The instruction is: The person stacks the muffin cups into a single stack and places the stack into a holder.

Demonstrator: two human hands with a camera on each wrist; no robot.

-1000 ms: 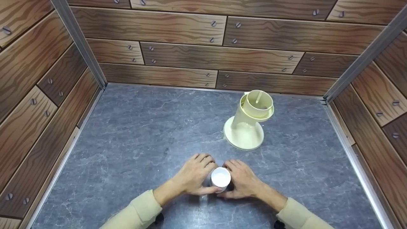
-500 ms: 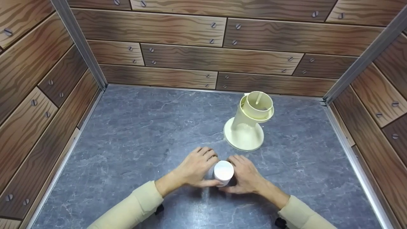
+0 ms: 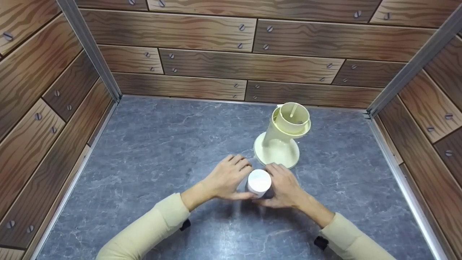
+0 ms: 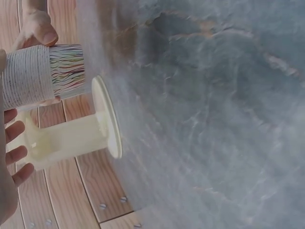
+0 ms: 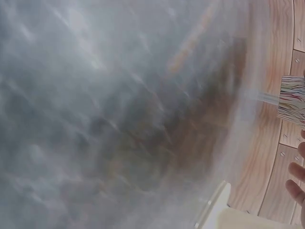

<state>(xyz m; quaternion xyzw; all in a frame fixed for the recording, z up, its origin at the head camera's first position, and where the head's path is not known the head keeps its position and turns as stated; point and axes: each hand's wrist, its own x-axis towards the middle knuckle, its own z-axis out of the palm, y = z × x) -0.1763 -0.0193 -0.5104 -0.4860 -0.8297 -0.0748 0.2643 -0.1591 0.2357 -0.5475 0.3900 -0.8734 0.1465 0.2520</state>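
A small upright cylindrical jar [image 3: 259, 181] has a white ridged lid [image 4: 28, 76] and a lower body patterned with colourful wavy lines [image 4: 67, 69]. My left hand [image 3: 230, 178] holds it from the left, its thumb across the near side and its other fingers curved toward the far side. From the right, my right hand [image 3: 285, 186] grips the same jar, with its thumb [image 4: 45, 33] against the lid in the left wrist view. Only fingertips [image 5: 295, 183] of the right hand and part of the jar [image 5: 291, 98] show in the right wrist view.
Just behind the hands stands a pale yellow plastic stand [image 3: 276, 146] with a round base and a cup-like open top. The grey marbled table [image 3: 162, 141] is enclosed by wood-patterned walls [image 3: 209, 65] with metal edge strips.
Both hands have moved forward and slightly right with the jar between them, coming closer to the pale yellow stand. The stand has stayed in place.
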